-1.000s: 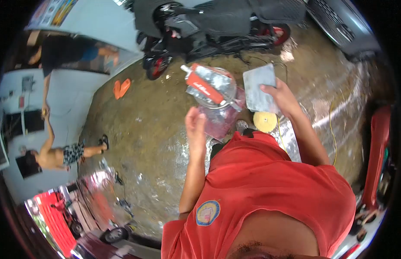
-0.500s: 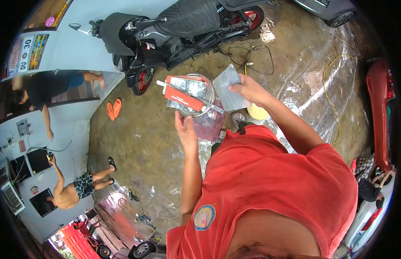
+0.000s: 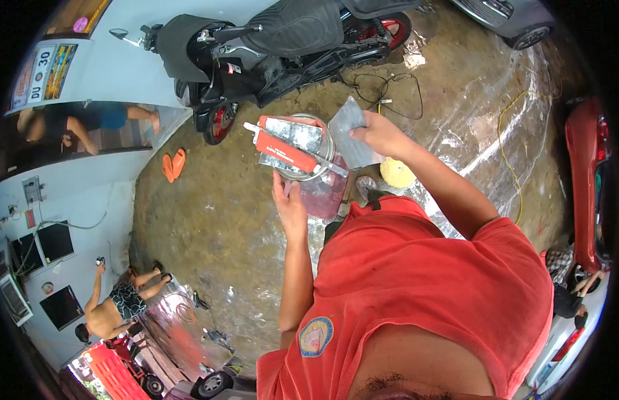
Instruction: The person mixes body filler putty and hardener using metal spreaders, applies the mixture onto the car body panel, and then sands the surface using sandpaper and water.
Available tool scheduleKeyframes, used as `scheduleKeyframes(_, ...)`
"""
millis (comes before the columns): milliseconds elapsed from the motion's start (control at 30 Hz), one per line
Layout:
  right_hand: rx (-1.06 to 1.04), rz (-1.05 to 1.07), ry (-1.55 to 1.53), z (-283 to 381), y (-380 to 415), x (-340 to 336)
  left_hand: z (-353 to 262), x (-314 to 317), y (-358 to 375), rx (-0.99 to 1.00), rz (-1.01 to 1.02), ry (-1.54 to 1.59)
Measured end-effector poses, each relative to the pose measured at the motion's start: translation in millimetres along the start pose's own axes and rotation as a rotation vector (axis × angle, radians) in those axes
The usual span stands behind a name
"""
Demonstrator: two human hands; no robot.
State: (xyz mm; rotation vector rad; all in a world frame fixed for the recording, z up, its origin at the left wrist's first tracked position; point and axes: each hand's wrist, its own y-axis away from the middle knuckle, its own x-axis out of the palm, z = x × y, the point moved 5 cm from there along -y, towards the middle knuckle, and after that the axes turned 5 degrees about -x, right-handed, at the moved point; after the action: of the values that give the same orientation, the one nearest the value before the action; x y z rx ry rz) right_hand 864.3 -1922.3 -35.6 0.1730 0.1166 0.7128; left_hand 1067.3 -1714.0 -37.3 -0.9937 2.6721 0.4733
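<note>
My left hand [image 3: 291,208] grips the side of a round tin can [image 3: 323,200] just under its metal rim; some of its fingers are hidden behind the can. Across the can's top lie smeared metal plates [image 3: 293,132] and a red tube [image 3: 286,152] with printed lettering and a pale end at the left. A narrow grey strip [image 3: 335,168] sticks out past the tube's right end. My right hand [image 3: 383,137] pinches a flat grey metal sheet [image 3: 349,130] by its right edge, thumb on top. The sheet hangs close to the can's right side.
A black motorcycle [image 3: 269,53] stands ahead. A yellow round pad [image 3: 396,173], orange slippers [image 3: 173,165] and a yellow cord [image 3: 501,133] lie on the wet, stained floor. A red car [image 3: 586,180] is at right. One person [image 3: 116,310] stands at left, another [image 3: 76,127] in the doorway.
My hands, the can and the metal sheet keep nearly the same positions. The shirtless person at left has moved away toward the lower left; the person in the doorway has shifted their arms.
</note>
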Motion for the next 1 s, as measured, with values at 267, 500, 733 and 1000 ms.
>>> scheduleKeyframes(267,0.051,-0.027,0.296,17,-2,3,5,-3,-3,-0.009,-0.036,0.055)
scheduleKeyframes(500,0.308,0.221,-0.642,-48,-10,4,-5,-2,-2,-0.05,-0.053,0.113)
scheduleKeyframes(733,0.316,0.244,-0.778,-77,-15,15,-8,-1,-4,-0.115,-0.006,0.161)
scheduleKeyframes(1000,0.205,0.161,-0.474,31,20,-29,-29,-13,31,-0.026,0.004,0.119)
